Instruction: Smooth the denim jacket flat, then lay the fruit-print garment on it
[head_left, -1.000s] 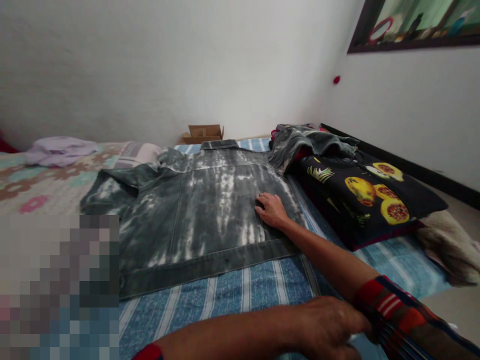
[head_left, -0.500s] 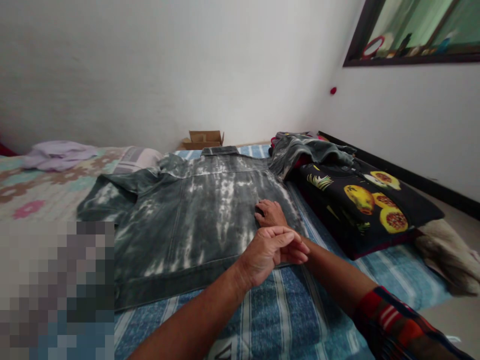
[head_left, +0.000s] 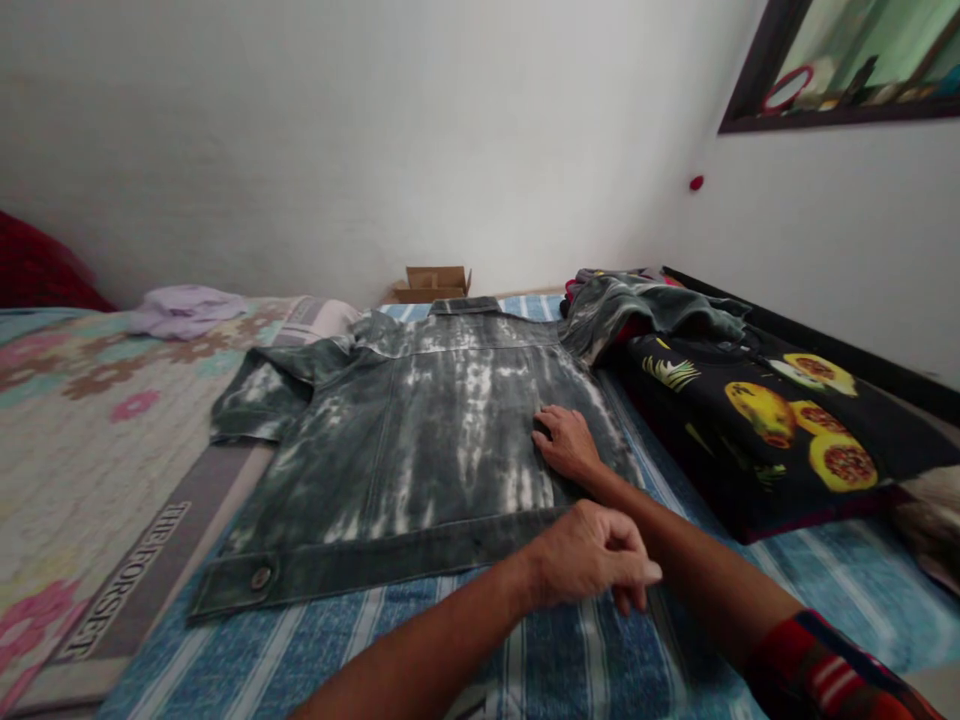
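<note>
Working over the bed [head_left: 322, 630], with the denim jacket [head_left: 420, 440] spread flat and back up on its striped sheet, just beside a stack of folded clothes [head_left: 750, 440]. Pressing the right hand [head_left: 568, 442] palm-down on the jacket's right half, grip released, likely pinning the cloth smooth. Hovering the left hand [head_left: 592, 555] above the right forearm near the hem, grip loosely curled, grasping nothing.

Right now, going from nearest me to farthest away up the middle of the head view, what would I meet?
left hand → right hand lying flat on the denim jacket → collar of that jacket → cardboard box → white wall
</note>
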